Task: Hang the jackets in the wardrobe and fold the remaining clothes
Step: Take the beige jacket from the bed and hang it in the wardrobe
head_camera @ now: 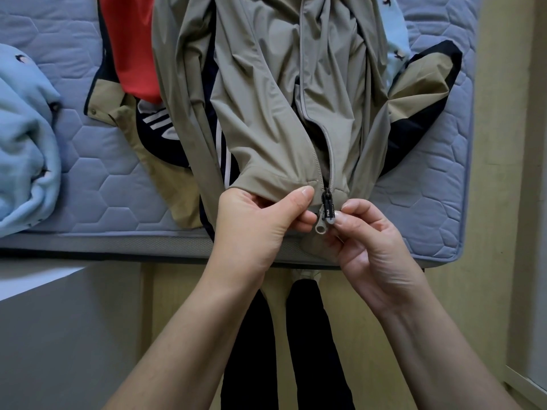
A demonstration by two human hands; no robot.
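A beige zip-up jacket [266, 93] hangs down over the near edge of the mattress [97, 161], its front zipper partly parted near the hem. My left hand [260, 220] pinches the hem just left of the zipper. My right hand [367, 232] pinches the black zipper pull [327, 207] at the bottom of the zip. Under the jacket lie a red garment [130, 42], a navy garment with white stripes [165, 134] and a beige-and-navy jacket [420, 90].
A light blue patterned garment [26, 137] is bunched at the left of the mattress, and another blue piece [396, 39] shows at the upper right. A white surface [35, 279] sits at the lower left. My dark-trousered legs [254, 350] stand on the wooden floor.
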